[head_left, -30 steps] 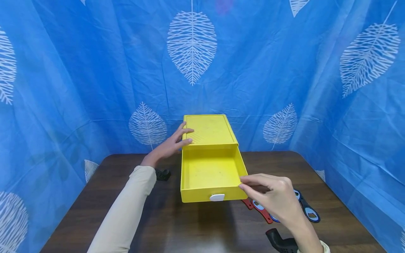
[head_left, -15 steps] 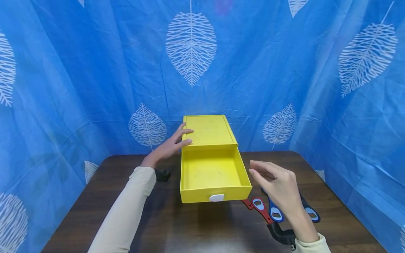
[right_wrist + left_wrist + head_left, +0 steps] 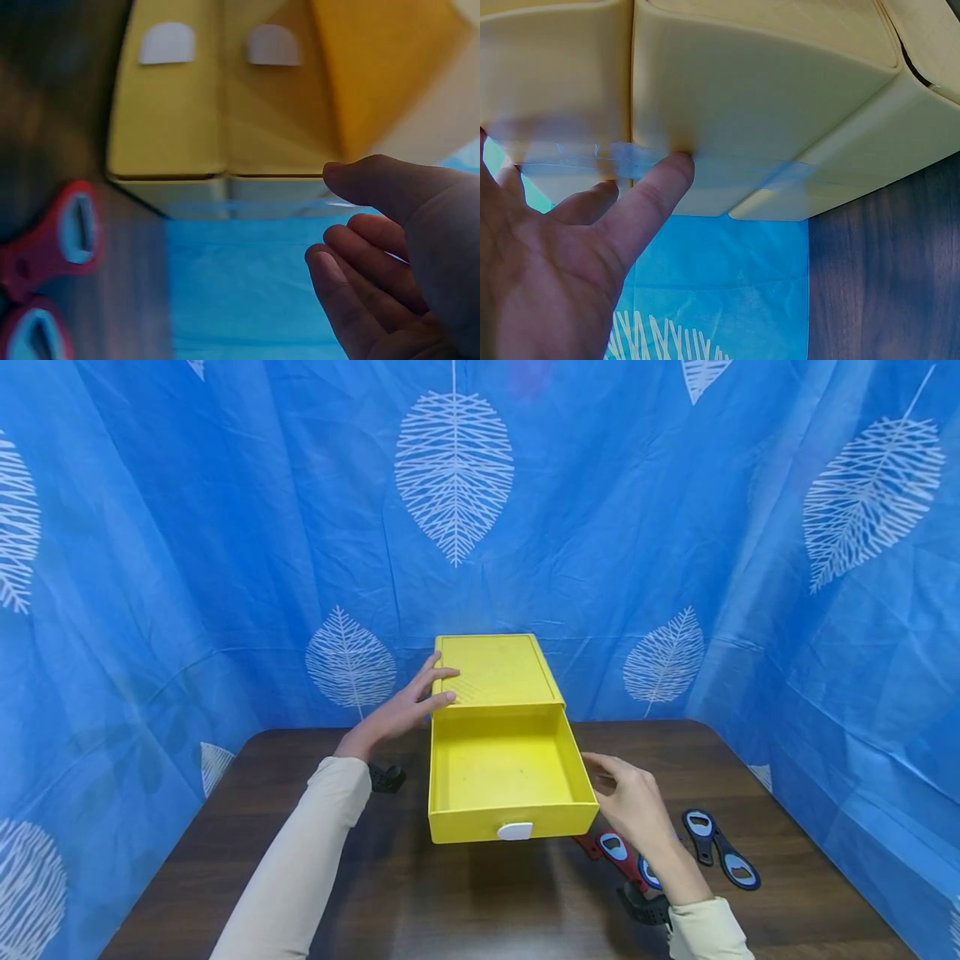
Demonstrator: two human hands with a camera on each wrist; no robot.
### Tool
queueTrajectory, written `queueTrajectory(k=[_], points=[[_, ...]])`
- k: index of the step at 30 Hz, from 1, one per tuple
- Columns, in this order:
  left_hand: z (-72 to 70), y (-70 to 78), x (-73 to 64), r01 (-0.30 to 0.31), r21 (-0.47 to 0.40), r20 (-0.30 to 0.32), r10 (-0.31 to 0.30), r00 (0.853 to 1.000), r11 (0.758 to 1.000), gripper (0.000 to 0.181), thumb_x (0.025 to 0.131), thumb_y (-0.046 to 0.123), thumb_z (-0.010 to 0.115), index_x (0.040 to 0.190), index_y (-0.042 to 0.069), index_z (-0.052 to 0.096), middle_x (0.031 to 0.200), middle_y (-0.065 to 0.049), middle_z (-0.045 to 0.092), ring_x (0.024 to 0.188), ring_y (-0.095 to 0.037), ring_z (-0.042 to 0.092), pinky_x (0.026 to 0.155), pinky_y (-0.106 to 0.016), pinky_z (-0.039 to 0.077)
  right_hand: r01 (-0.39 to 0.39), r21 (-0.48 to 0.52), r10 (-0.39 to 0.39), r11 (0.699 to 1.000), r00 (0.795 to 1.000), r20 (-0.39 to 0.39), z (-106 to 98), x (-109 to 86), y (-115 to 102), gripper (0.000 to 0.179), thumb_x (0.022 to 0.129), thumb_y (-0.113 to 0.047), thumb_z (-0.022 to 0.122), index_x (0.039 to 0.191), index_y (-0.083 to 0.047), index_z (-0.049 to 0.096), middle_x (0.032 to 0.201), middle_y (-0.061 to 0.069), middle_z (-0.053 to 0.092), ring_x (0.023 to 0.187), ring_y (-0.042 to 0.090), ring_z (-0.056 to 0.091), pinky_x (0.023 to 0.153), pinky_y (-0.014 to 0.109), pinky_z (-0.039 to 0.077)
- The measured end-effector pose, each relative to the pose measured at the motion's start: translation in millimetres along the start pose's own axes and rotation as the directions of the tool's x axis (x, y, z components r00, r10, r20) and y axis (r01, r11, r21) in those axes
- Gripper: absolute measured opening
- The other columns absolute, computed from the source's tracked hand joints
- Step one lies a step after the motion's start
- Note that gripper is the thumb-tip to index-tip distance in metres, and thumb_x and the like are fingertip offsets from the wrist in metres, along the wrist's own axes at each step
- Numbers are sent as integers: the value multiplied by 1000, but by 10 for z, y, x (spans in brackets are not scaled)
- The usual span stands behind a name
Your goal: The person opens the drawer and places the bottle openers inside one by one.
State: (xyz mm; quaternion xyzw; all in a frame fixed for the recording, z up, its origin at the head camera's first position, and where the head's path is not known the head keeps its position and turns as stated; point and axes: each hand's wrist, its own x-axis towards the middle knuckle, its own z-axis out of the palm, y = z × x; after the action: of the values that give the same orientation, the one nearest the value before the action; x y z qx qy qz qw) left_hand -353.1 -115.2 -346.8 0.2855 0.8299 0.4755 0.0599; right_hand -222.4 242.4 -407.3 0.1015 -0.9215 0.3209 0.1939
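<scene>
A yellow drawer unit (image 3: 491,668) stands on the table, its top drawer (image 3: 465,827) pulled out toward me. A white handle (image 3: 515,832) is on the drawer's front, and the bare drawer floor shows. My left hand (image 3: 405,703) rests on the unit's left top edge, fingers spread; in the left wrist view its thumb tip touches the yellow side wall (image 3: 765,90). Just right of the drawer is my right hand (image 3: 637,802), its fingers loosely bent with nothing between them. In the right wrist view its thumb tip overlaps the lower drawer fronts' edge.
Red bottle openers (image 3: 628,867), a blue one (image 3: 645,878) and dark ones (image 3: 723,843) lie on the wooden table (image 3: 795,860) at right, partly behind my right hand and wrist. Blue leaf-print cloth (image 3: 570,527) hangs behind and at both sides.
My right hand has let go of the drawer's right front corner, moved off to the right, then come back lower beside the drawer's side. The left hand and drawer unit stay put.
</scene>
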Motion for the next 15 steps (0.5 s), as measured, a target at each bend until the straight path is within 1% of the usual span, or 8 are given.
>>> queueTrajectory(k=[3, 5, 7, 10, 11, 12, 15], points=[[6, 2, -4, -3, 6, 1, 3, 1000, 1000, 59, 106, 46, 50, 160, 28, 34, 173, 8, -16, 158, -42, 12, 105, -67, 46, -28, -14, 28, 1000, 999, 42, 110, 6, 82, 49, 88, -10, 82, 134, -2, 66, 125, 20, 71, 110, 40, 71, 90, 52, 59], [10, 2, -3, 1, 7, -1, -1, 1000, 1000, 59, 106, 48, 50, 160, 28, 35, 173, 9, -15, 158, -42, 12, 105, -67, 46, -28, -28, 30, 999, 998, 61, 175, 11, 134, 41, 89, -10, 80, 128, -2, 69, 114, 18, 75, 101, 36, 73, 86, 51, 61], [14, 1, 0, 6, 3, -3, -6, 1000, 1000, 59, 105, 49, 51, 159, 29, 35, 173, 10, -15, 158, -41, 12, 105, -67, 46, -24, -45, 27, 999, 997, 77, 233, 13, 179, 30, 91, -11, 78, 119, -5, 71, 99, 11, 74, 88, 29, 70, 78, 45, 60], [17, -6, 10, 7, 1, -7, -7, 1000, 1000, 59, 105, 49, 51, 159, 30, 36, 173, 10, -14, 158, -41, 13, 105, -66, 46, -5, -71, 12, 997, 995, 98, 299, 10, 230, 9, 93, -13, 75, 99, -11, 70, 79, -1, 62, 74, 17, 57, 68, 35, 49], [16, -8, 9, 7, -1, -7, -7, 1000, 1000, 59, 105, 49, 51, 159, 30, 36, 173, 11, -14, 158, -41, 13, 105, -66, 46, 0, -79, 8, 997, 995, 104, 317, 10, 239, 8, 93, -12, 75, 94, -12, 67, 75, -2, 57, 71, 16, 53, 67, 34, 45], [16, -11, 10, 12, -6, -9, -12, 1000, 1000, 59, 105, 49, 52, 158, 31, 37, 173, 12, -14, 158, -40, 14, 105, -67, 46, 5, -86, 4, 996, 994, 108, 334, 8, 250, 11, 94, -12, 74, 89, -13, 64, 73, -3, 53, 70, 15, 51, 66, 33, 43], [22, -12, 9, 22, -14, -12, -22, 1000, 1000, 57, 105, 49, 53, 158, 32, 37, 172, 14, -13, 158, -39, 14, 106, -67, 45, 2, -107, 10, 994, 993, 117, 371, -1, 274, 18, 92, -10, 74, 83, -15, 60, 72, -3, 51, 70, 15, 49, 66, 33, 42]])
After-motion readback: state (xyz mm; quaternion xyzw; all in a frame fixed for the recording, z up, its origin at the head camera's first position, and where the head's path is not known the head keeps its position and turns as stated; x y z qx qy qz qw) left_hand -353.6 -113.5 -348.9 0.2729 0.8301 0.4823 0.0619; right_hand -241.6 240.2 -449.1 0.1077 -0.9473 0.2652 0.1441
